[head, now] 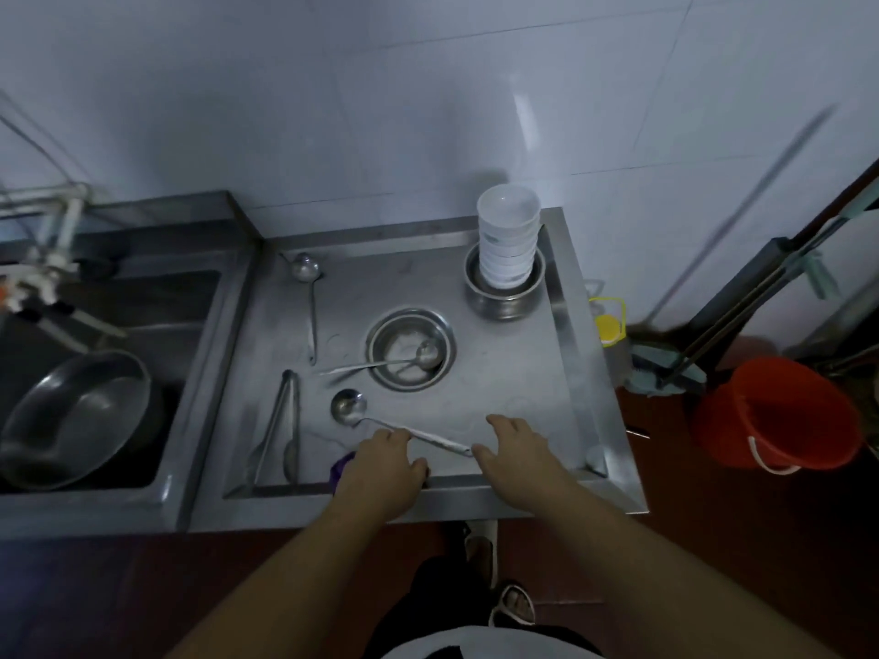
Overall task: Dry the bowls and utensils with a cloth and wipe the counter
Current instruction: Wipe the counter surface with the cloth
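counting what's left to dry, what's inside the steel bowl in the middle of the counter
A ladle rests with its scoop inside the steel bowl, its handle sticking out over the left rim onto the counter. The bowl floor under the scoop is hidden.

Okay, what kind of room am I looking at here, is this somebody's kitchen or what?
Most likely a plain working kitchen, perhaps a canteen's washing-up corner. A stainless steel counter adjoins a sink holding a large metal basin. Ladles lie about, and a stack of white bowls stands in a metal pot against the tiled wall.

Head camera looks steeply down, close above counter (499, 373).
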Available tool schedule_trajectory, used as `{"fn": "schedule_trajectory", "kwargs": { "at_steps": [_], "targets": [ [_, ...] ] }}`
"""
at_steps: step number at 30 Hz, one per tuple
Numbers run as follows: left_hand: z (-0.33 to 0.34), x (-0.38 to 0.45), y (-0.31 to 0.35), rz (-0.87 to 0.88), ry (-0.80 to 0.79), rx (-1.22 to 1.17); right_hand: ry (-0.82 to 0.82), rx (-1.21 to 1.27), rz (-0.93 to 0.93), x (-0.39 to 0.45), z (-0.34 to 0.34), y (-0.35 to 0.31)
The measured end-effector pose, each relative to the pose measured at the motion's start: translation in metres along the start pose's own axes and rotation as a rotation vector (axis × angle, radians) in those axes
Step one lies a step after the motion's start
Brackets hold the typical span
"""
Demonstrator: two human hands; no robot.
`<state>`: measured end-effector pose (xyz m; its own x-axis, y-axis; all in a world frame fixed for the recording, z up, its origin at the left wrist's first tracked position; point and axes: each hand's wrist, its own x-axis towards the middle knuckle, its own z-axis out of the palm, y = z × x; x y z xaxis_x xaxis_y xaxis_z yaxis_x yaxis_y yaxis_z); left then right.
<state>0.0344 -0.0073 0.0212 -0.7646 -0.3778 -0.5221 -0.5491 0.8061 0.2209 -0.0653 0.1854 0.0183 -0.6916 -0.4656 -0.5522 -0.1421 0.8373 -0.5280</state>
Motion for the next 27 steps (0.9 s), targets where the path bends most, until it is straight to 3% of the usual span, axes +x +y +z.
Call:
{"fn": "schedule_trajectory", "kwargs": {
  "at_steps": [12,21,27],
  "targets": [
    [0.001,-0.041,-0.109,-0.073,0.062,-0.061,-0.121,-0.099,-0.093,0.004,0.083,-0.072],
    [-0.008,0.005,-0.218,0.044,-0.076,0.035,-0.168,-0.202,0.004,0.070,0.171,-0.146],
    [-0.025,0.043,-0.254,0.114,-0.109,0.083,-0.134,-0.283,-0.035,0.095,0.205,-0.151]
  ]
}}
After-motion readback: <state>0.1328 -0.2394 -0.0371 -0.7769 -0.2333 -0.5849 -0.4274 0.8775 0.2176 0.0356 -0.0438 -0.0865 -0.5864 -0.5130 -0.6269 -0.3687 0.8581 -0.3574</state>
